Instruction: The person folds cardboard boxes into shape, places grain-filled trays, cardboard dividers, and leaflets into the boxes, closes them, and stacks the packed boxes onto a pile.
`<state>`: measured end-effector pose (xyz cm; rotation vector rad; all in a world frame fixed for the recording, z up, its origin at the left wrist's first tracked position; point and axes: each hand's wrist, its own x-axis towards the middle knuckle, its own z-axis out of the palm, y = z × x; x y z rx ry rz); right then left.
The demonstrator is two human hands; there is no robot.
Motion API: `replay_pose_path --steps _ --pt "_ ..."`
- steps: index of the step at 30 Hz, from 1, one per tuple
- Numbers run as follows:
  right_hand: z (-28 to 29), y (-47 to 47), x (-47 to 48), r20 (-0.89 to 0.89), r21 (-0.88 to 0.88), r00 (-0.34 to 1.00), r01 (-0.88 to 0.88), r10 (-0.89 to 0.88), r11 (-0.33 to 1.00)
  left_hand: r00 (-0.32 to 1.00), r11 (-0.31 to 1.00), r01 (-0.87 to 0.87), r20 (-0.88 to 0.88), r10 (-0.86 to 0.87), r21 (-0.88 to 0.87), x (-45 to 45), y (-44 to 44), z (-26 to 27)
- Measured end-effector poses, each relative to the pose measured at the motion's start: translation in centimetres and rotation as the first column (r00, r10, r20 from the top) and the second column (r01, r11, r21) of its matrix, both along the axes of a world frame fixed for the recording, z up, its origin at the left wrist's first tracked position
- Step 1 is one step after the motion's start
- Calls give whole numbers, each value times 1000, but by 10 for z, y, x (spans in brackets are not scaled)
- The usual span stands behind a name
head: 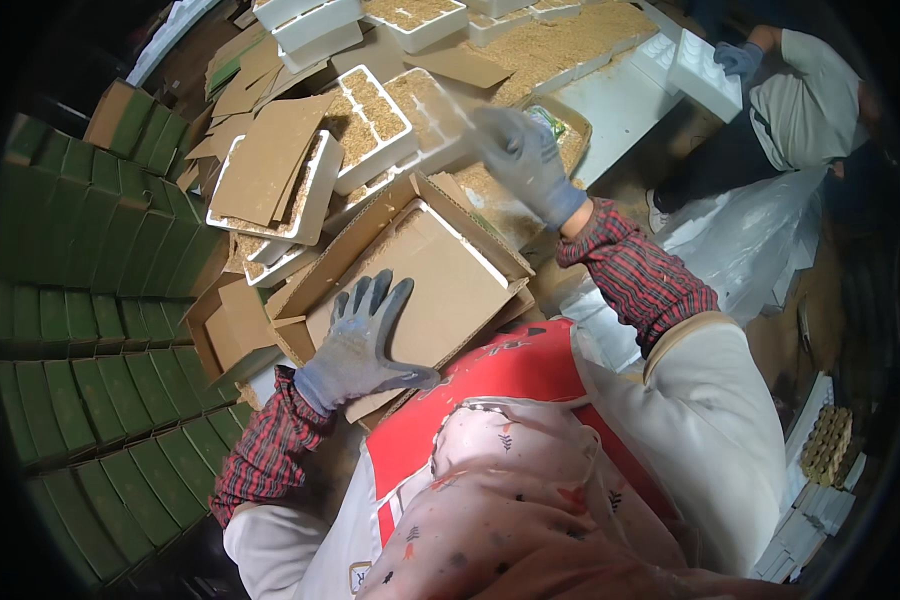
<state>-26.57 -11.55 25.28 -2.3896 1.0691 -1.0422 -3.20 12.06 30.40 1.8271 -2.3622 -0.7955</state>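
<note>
My left hand point(367, 341), in a grey-blue coated work glove, lies with fingers spread on a flat cardboard sheet point(435, 262). That sheet sits inside an open cardboard box point(360, 247) in front of my body. Along the sheet's far edge shows the white foam rim point(465, 244) of a tray. My right hand point(521, 161), gloved alike, is raised beyond the box and blurred by motion. Its fingers look partly bent, and whether they hold anything is not clear. Near it are a foam tray of chaff-like filler point(375, 112) and a carton containing a green-and-white packet point(547, 120).
Loose cardboard sheets point(270, 157) lean on foam trays at the left. Stacked green boxes point(105, 225) line the far left. Loose filler point(570, 45) covers the bench at the back. At right, a co-worker's gloved hand point(739, 60) holds a white foam tray point(705, 79) above plastic sheeting point(750, 232).
</note>
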Motion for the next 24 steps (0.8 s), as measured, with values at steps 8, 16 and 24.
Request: replay_pose_path --steps 8,16,24 --pt "-221 -167 -83 -592 189 628 718 -506 670 978 993 -41 197 63 -111 -9 -21 -18" --pt "-197 -158 -124 -233 135 781 616 -579 776 926 995 -89 365 97 -38 -32 -30 -2" --pt "-13 -29 -38 339 -38 939 68 -51 997 936 958 -271 -260 238 -98 5 -31 10"
